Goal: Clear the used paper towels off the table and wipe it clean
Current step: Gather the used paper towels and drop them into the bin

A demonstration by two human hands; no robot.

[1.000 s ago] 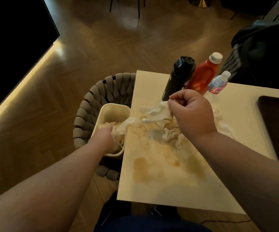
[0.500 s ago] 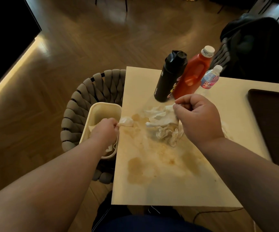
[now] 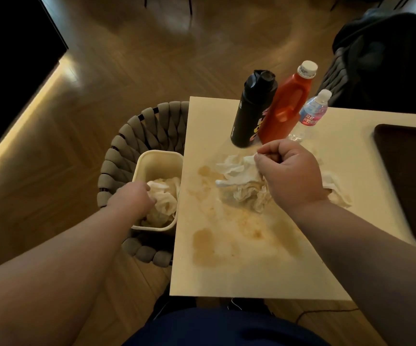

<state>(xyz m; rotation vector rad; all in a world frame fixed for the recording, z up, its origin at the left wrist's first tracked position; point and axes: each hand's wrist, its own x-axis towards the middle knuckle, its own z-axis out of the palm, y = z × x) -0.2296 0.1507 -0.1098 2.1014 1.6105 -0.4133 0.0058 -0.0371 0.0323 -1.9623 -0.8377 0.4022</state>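
My right hand [image 3: 291, 173] grips a crumpled wad of white paper towels [image 3: 241, 186] that lies on the cream table [image 3: 226, 278]. Another stained towel [image 3: 336, 189] shows just past my right wrist. Brown spill stains [image 3: 204, 243] spread over the tabletop in front of the wad. My left hand [image 3: 132, 199] is down in the cream waste bin [image 3: 159, 154] beside the table's left edge. Its fingers curl into the used towels [image 3: 164, 203] piled inside, and the fingertips are hidden.
The bin stands on a grey woven chair [image 3: 147, 128]. A black bottle [image 3: 254, 108], an orange bottle [image 3: 286, 103] and a small water bottle [image 3: 311, 113] stand at the table's far edge. A dark tray [image 3: 411, 176] lies at the right. Dark clothing [image 3: 381, 58] drapes a far chair.
My left hand pulled a towel piece off the table's left edge and dropped down into the bin with it. My right hand stayed on the wad.
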